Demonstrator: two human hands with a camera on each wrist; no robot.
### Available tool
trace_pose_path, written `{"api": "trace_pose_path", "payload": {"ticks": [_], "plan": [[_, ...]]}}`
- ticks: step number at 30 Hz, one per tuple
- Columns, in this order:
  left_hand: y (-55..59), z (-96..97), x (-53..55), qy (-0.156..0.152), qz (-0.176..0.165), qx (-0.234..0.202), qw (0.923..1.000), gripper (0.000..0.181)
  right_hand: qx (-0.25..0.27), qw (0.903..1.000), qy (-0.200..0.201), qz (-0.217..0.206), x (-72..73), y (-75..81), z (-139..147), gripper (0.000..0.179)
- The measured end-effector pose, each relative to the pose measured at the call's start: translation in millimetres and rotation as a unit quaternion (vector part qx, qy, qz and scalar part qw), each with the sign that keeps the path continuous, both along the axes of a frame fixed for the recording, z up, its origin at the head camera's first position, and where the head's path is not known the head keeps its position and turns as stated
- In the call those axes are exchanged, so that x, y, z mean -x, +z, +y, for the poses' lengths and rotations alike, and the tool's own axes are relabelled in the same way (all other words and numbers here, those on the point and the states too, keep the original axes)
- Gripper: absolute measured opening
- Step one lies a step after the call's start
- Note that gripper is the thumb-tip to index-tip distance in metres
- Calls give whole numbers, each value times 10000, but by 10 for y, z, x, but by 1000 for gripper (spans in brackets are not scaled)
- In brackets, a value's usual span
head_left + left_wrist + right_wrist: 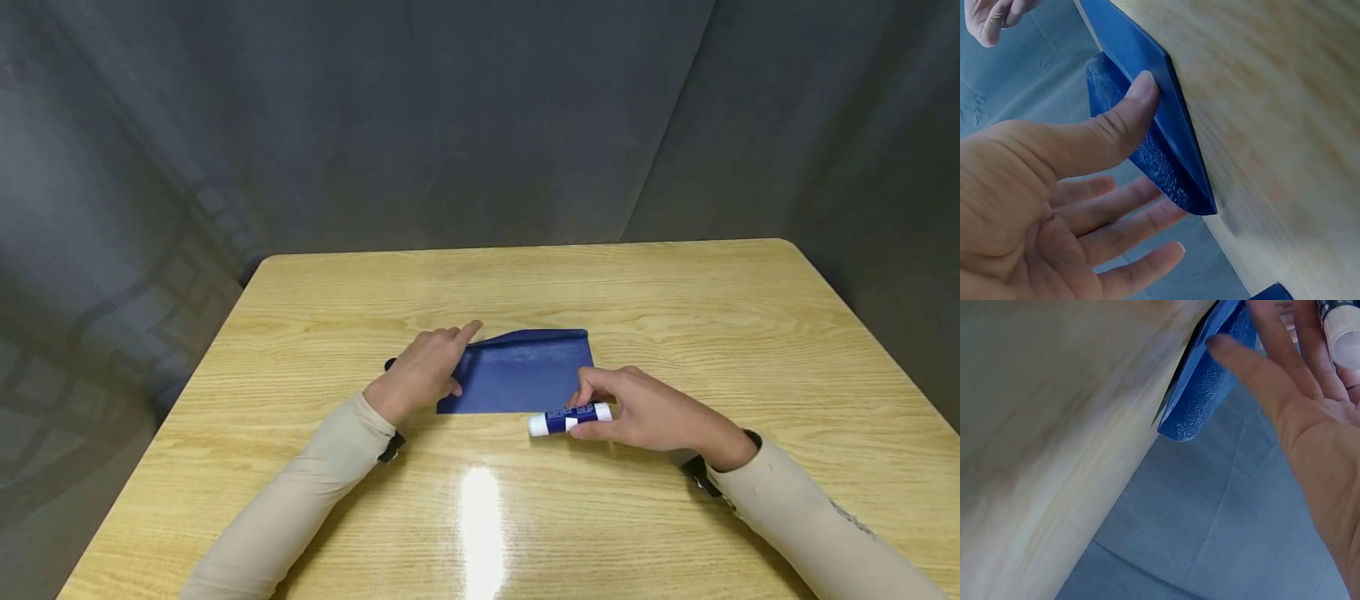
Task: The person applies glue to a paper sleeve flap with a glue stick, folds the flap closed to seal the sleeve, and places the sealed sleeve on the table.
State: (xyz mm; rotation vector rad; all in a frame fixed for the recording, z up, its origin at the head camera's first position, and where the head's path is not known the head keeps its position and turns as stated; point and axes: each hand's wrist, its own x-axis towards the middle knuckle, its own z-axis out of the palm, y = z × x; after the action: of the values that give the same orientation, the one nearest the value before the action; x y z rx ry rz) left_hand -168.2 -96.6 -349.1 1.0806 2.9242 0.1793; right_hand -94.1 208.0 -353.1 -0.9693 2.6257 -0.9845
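Note:
A blue paper envelope [517,379] lies on the table with its far flap [532,335] partly raised. Whitish smears show on the flap [1160,165] in the left wrist view. My left hand [423,375] is at the envelope's left end. Its thumb [1116,128] touches the blue paper, while the fairly straight fingers reach the flap's outer side. My right hand [637,408] holds a glue stick [557,422], blue-labelled with white ends, above the envelope's near right corner. In the right wrist view the glue stick [1342,334] shows only partly, and the thumb is by the envelope.
A small dark round thing [389,364] sits beside the left hand, partly hidden. A blue piece [1274,292] is cut off at the left wrist view's lower edge. The wooden table [337,292] ends at a grey curtain [450,125].

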Motion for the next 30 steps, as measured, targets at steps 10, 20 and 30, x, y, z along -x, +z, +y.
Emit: {"api": "trace_pose_path", "payload": {"ticks": [10,20,30], "plan": [[24,2,-7,-25,-147,474,9988,81,-1,9998,-89,-169,-3,-18,-4,20],[79,36,-54,-66,-889,995,9910,70,-182,9997,-117,-138,8,8,-14,23],[105,71,-155,-133,-906,1571,9833,65,-227,9995,-145,-181,4,30,-40,22]]}}
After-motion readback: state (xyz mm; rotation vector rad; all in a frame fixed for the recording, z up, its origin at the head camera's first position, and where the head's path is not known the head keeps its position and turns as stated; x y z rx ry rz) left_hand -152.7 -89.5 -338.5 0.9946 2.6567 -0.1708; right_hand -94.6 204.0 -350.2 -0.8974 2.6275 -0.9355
